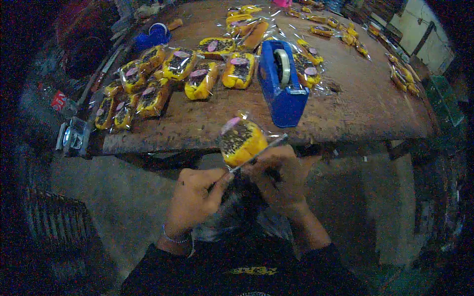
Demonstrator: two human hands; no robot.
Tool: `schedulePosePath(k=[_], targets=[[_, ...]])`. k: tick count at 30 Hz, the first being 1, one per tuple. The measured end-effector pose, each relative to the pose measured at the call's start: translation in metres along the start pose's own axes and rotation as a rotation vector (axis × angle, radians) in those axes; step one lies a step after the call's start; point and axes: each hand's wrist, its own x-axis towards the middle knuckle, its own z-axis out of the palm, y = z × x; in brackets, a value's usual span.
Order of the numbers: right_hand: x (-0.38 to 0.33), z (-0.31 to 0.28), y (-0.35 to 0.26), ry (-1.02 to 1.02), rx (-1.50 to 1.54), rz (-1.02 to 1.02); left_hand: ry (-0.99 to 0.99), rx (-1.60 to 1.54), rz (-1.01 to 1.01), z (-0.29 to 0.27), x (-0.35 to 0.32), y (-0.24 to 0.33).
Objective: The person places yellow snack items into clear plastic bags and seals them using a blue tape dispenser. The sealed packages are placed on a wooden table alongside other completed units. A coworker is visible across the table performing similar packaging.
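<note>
Above my lap, just off the table's near edge, I hold a bread roll (242, 140) in a clear plastic bag. The roll is yellow with dark sprinkles on top and a pink oval label. My left hand (200, 195) pinches the near left end of the bag's edge. With its fingers bent, my right hand (279, 172) grips the same edge farther right, which stretches as a straight fold between both hands. A blue tape dispenser (284, 106) with a roll of clear tape stands on the table beyond my right hand.
Several bagged bread rolls (199, 81) lie on the wooden table (365, 111), mostly left of the dispenser, with more along the far right (340, 32). A blue object with a white ring (154, 37) sits at the far left. The table's front edge lies just beyond my hands.
</note>
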Motion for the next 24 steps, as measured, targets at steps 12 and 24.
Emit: schedulePosePath(k=[12,24], targets=[[0.014,-0.019,0.012,-0.441,-0.209,-0.185,-0.131,-0.024,0.011,-0.015,0.004,0.006],[0.092,-0.066,0.064,0.372,-0.276,0.276,0.043,-0.126,0.032,-0.009,0.005,-0.007]])
